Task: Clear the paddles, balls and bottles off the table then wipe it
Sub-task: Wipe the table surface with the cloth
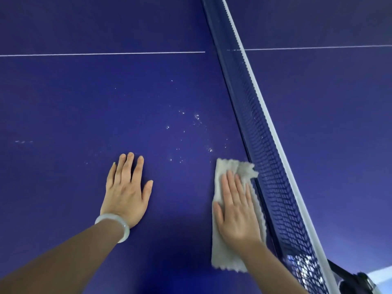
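Observation:
A blue table tennis table (84,102) fills the view. My right hand (237,211) lies flat with straight fingers on a grey cloth (222,255), pressing it onto the table right beside the net. My left hand (127,189) rests flat on the bare table surface, fingers straight and spread, a pale bangle on its wrist. Small water droplets (186,132) speckle the surface just beyond both hands. No paddles, balls or bottles are in view.
The net (261,132) with its white top band runs diagonally from the top middle to the bottom right. Its black clamp post (356,281) sits at the bottom right corner. A white centre line (101,54) crosses the table farther away.

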Demonstrator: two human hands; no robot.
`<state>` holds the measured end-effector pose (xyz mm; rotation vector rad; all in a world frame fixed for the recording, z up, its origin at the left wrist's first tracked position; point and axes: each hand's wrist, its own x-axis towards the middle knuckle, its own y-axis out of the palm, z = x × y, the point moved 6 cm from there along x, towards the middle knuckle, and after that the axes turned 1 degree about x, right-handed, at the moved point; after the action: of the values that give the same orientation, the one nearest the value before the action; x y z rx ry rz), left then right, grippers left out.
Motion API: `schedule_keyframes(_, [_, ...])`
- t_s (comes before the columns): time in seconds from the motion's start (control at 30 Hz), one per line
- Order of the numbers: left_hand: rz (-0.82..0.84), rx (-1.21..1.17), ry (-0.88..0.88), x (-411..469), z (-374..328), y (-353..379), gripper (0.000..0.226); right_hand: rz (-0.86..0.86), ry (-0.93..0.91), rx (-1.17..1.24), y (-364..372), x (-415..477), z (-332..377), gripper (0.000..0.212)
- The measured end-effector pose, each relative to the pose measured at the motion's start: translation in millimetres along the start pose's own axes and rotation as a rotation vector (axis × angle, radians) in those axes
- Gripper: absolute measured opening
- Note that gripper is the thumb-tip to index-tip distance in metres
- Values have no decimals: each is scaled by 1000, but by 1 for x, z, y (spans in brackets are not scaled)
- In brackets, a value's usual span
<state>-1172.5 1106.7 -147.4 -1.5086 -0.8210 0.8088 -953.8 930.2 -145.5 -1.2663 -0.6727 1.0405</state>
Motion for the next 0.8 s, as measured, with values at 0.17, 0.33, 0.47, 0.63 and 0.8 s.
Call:
schedule_keyframes(0.17, [2, -2, 3, 1, 0, 0, 67, -20, 103, 33, -2, -13, -24, 67])
schedule_keyframes(0.33, [2, 18, -3, 2, 1, 1, 66, -59, 163, 54, -7, 100, -11, 67])
schedule_keyframes(0.47, [3, 16, -6, 2, 2, 2, 66, -53, 52, 45, -3, 130, 27, 64])
schedule_keyframes(0.63, [24, 3, 3, 1, 2, 3, 66, -12, -96, 12, -2, 54, 11, 62])
schedule_keyframes(0.8, [34, 19, -1, 1, 3, 3, 66, -67, 65, 16, -12, 126, -15, 67])
